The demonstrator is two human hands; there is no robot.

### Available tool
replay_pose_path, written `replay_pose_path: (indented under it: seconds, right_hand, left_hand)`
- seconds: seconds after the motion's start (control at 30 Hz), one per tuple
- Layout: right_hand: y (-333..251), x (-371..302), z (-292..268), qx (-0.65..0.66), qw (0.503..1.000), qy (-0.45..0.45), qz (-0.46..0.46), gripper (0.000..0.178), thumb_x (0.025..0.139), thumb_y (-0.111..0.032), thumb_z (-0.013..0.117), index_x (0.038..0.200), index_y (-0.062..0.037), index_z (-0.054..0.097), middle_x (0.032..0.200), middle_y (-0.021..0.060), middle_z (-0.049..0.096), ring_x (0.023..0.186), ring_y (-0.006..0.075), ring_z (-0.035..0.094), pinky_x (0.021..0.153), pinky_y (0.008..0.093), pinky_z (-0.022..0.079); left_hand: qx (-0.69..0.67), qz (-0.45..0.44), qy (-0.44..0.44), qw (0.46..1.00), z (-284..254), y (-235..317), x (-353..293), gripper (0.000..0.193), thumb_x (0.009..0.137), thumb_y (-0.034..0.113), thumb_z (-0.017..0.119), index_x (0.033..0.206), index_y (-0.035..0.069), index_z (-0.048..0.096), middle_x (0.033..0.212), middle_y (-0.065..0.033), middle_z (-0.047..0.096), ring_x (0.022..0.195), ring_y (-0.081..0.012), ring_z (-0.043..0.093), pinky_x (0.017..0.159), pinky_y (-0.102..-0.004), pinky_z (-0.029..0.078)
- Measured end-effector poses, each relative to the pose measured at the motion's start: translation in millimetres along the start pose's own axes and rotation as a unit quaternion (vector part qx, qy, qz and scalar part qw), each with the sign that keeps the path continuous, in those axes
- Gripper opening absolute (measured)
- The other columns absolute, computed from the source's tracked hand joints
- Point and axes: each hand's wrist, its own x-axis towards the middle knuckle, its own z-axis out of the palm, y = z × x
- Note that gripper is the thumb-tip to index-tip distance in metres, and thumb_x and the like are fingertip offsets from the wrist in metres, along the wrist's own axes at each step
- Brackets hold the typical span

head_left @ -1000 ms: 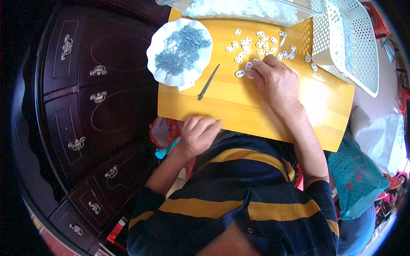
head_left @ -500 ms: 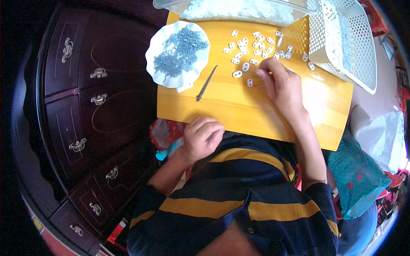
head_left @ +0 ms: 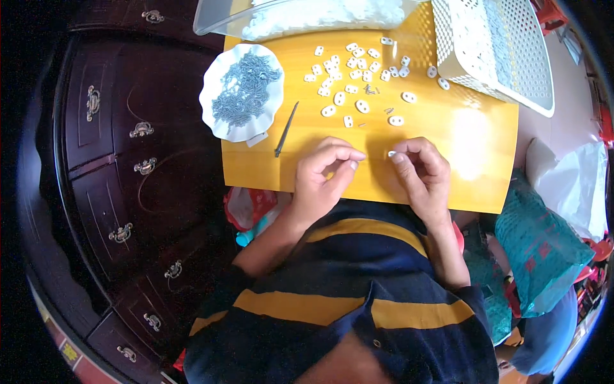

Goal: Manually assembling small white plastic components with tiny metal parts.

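Over the near part of the yellow wooden table, my right hand point(head_left: 425, 179) pinches a small white plastic piece point(head_left: 392, 153) between thumb and forefinger. My left hand point(head_left: 325, 176) faces it a short way off, thumb and forefinger brought together; whatever they may hold is too small to make out. Beyond both hands lie several white two-hole plastic pieces point(head_left: 362, 107), some oval and some squarish. Among them are a few tiny grey metal screws or pins point(head_left: 369, 89). A slim dark pointed tool point(head_left: 287, 129) rests left of them.
A white scalloped dish point(head_left: 211, 118) heaped with small grey metal parts stands at the table's left. At the back is a clear plastic bin point(head_left: 204, 16) of white pieces, and a white perforated basket point(head_left: 448, 45) sits back right. A dark drawer cabinet point(head_left: 102, 166) flanks the left side.
My right hand has drawn back from the scattered pieces toward me, now with a white piece in its fingers. My left hand has come up over the table toward it. The view has shifted slightly.
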Motion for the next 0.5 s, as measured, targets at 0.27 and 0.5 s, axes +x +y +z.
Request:
replay_pose_path:
  seconds: [0.27,0.5]
  right_hand:
    - [-4,-6,1,0.189,0.98,-0.016,0.067,0.011,0.093,-0.001,0.06,0.104,-0.001,0.06,0.089,-0.0026,0.059,0.078,0.0032,0.053,0.071,0.018,0.043]
    - [4,-9,-3,0.278,0.959,0.008,0.062,0.011,0.093,-0.004,0.061,0.104,-0.0029,0.06,0.087,-0.0026,0.06,0.075,0.0034,0.053,0.066,0.0188,0.044]
  left_hand:
    - [-0.107,-0.051,-0.019,0.993,25,11,15,0.015,0.09,-0.006,0.056,0.102,-0.003,0.062,0.095,-0.0022,0.06,0.084,-0.0056,0.056,0.075,-0.02,0.045]
    - [-0.108,-0.028,-0.047,0.993,38,8,15,0.014,0.088,-0.008,0.058,0.099,-0.002,0.062,0.094,-0.004,0.06,0.087,-0.0077,0.058,0.078,-0.0214,0.046]
